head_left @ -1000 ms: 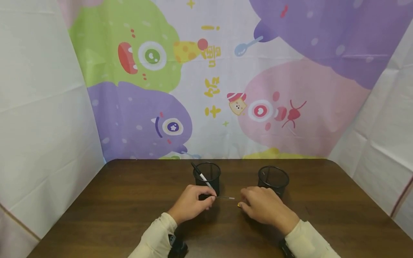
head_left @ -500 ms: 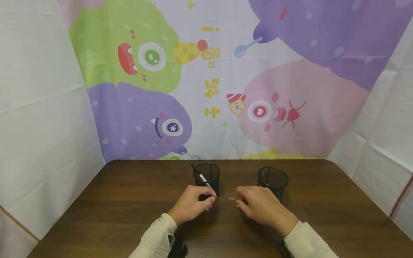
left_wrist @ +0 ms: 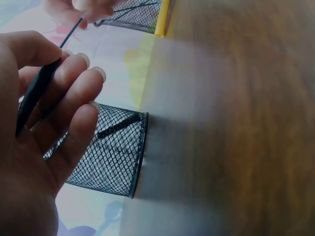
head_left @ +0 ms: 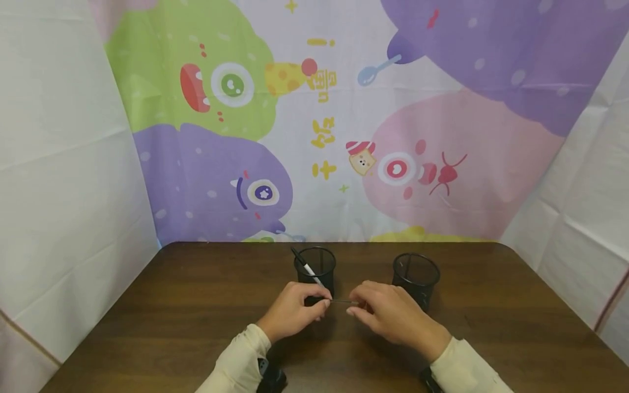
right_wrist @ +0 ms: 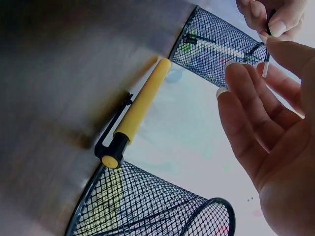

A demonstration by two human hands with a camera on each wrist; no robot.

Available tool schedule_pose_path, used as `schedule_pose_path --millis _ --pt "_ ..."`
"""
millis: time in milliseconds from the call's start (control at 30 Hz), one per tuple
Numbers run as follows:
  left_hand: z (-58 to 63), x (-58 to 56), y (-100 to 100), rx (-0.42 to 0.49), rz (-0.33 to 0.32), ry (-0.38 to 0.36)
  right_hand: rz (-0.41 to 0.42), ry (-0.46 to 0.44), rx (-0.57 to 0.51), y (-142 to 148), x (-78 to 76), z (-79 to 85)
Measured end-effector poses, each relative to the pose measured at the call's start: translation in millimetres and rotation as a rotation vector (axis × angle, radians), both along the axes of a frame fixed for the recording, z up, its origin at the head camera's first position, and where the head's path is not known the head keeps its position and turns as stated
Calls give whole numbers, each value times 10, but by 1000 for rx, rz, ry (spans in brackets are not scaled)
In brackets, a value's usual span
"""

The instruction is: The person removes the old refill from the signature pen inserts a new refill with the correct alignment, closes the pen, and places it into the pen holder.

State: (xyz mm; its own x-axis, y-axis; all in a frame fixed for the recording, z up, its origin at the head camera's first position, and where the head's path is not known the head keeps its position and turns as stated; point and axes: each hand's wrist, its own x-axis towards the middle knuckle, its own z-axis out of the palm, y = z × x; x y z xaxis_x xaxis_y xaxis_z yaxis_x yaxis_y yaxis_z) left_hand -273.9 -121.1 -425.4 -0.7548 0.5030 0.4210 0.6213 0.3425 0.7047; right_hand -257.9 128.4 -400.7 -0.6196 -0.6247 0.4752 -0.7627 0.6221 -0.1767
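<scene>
My left hand [head_left: 292, 305] pinches a tapered black pen section [left_wrist: 37, 91], with a thin refill [head_left: 341, 301] sticking out towards the right. My right hand [head_left: 395, 314] is at the refill's free end, its thumb and fingers on either side of it with a small gap. In the right wrist view the refill's pale end [right_wrist: 266, 70] shows beside the thumb tip; whether they touch is unclear. A yellow pen barrel [right_wrist: 143, 103] with a black clip lies on the table below the right hand, hidden in the head view.
Two black mesh pen cups stand behind the hands. The left cup [head_left: 330, 284] holds a black-and-white marker [head_left: 307, 266] leaning on its rim; the right cup [head_left: 416, 275] stands behind the right hand. A cartoon-printed cloth [head_left: 334, 213] hangs behind the brown table [head_left: 196, 305].
My right hand has moved left to the refill's end, its thumb and fingers now around it. The yellow tip beside the right thumb is now covered. The left hand has barely moved.
</scene>
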Motion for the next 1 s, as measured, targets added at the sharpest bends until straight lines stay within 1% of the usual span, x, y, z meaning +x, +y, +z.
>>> schedule_pose_path --millis 100,200,500,800,1000 --pt "3 5 2 0 0 -8 13 33 -10 -10 2 -2" --pt "2 5 3 -3 -3 -11 13 46 -8 -13 4 -4" --pt "5 12 8 3 -2 -7 -8 65 10 -3 7 -10" --pt "-7 5 5 17 0 -20 -18 83 9 14 4 1" --pt "-17 0 -6 36 4 -42 -31 92 19 27 -15 7"
